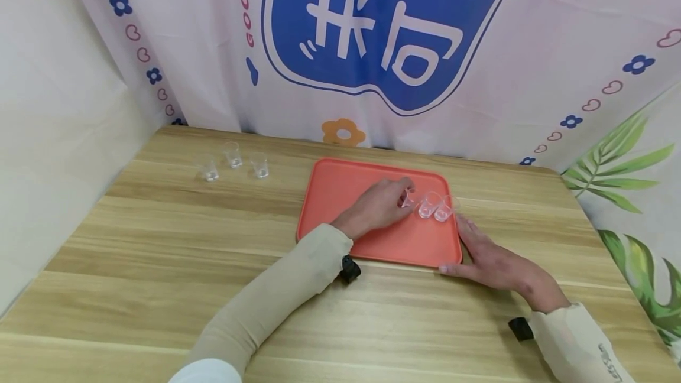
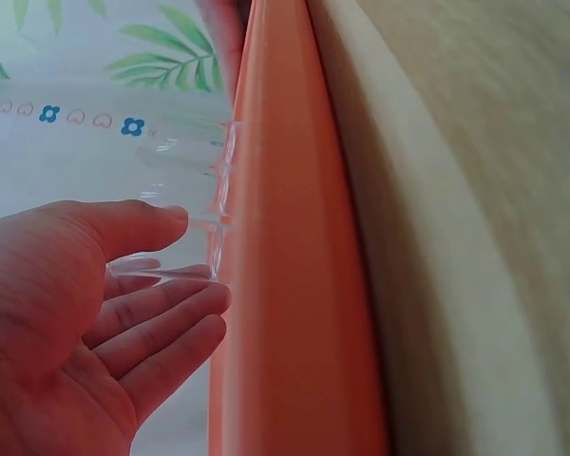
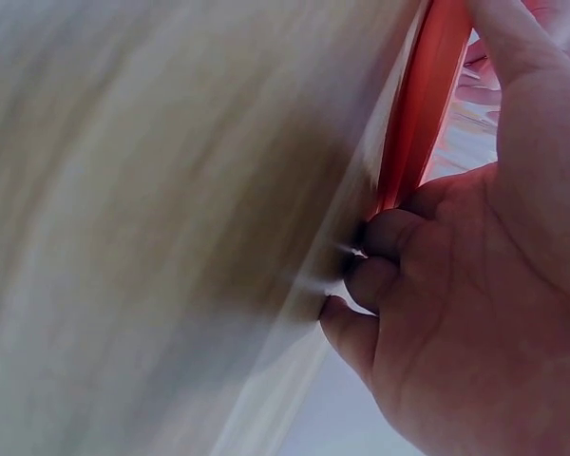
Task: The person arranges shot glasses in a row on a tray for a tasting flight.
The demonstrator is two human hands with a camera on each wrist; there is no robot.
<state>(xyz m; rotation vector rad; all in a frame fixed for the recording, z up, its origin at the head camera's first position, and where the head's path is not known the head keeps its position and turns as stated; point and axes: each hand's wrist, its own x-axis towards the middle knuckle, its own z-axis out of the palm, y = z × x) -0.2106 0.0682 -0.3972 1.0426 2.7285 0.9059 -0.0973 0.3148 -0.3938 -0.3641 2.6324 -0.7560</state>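
A red tray (image 1: 372, 170) lies on the wooden table. Toward its right side two small clear cups (image 1: 428, 207) stand upright, close together. Just left of them, my left hand (image 1: 375, 205) has its thumb and fingers around a third clear cup (image 1: 408, 198), partly hidden by the hand. In the left wrist view that cup (image 2: 161, 273) sits between thumb and fingers, with its base at the tray's surface. At the tray's near right corner my right hand (image 1: 492, 262) holds the edge, thumb along the front and fingers along the right side.
Three more clear cups (image 1: 233, 155) stand on the table (image 1: 159, 241) at the back left. A printed curtain (image 1: 468, 117) hangs along the table's back edge. White walls or cloths flank both sides.
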